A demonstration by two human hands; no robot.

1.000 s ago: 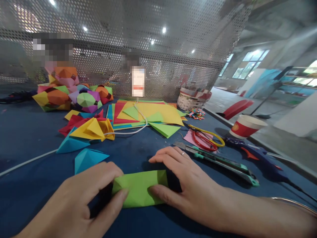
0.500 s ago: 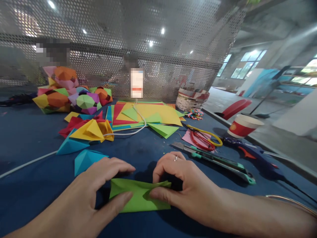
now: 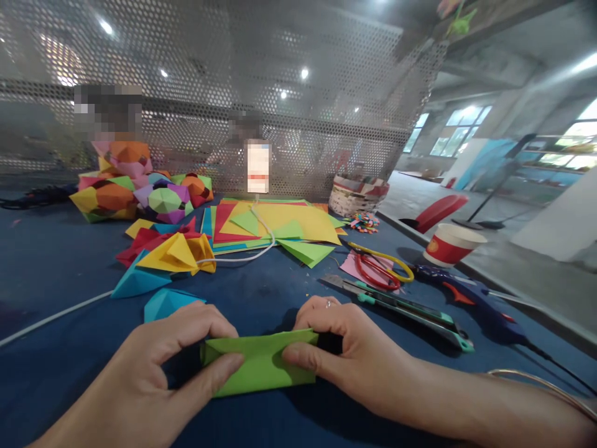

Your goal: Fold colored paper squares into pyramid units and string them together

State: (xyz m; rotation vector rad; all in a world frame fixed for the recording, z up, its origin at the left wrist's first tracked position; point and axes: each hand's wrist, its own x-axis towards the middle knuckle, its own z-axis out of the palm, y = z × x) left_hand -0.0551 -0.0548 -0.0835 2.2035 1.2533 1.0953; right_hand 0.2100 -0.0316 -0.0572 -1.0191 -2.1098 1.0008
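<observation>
A folded piece of green paper (image 3: 263, 367) lies lengthwise between my hands at the front of the table. My left hand (image 3: 186, 354) pinches its left end, thumb on the near face and fingers behind the upper edge. At the other end, my right hand (image 3: 340, 348) grips it the same way, its fingertips hidden behind the paper. Folded blue paper pieces (image 3: 170, 303) lie just beyond my left hand, with a yellow folded piece (image 3: 175, 254) past them. Beyond my right hand rests a green and black utility knife (image 3: 405, 311).
Scissors (image 3: 385, 264) lie behind the knife, left of a dark blue glue gun (image 3: 480, 298). A paper cup (image 3: 452, 246) stands near the right edge. Coloured sheets (image 3: 298, 221), finished paper balls (image 3: 165, 200) and a woven basket (image 3: 357, 194) stand farther back. A white cable (image 3: 69, 314) crosses the left side.
My left fingers have closed onto the left end of the green paper, where they were apart from its top edge before. The paper's upper edge is raised slightly. The view has tilted a little.
</observation>
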